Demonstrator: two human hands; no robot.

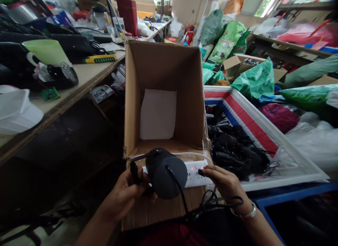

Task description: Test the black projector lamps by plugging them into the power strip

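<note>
The left hand's [128,189] fingers are gripping a black cylindrical lamp's [167,175] bracket [135,172]; the right's are pinching a black plug [201,172] at a power strip [196,180]

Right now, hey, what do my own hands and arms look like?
Your left hand and right hand both look bare, with no gloves, and no sleeves show on either arm. A shiny, silver-coloured bangle circles the right wrist; nothing shows on the left one.

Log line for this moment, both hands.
left hand: holds black device | right hand: black plug at power strip | strip: red lights | carton: open, white sheet inside
</note>
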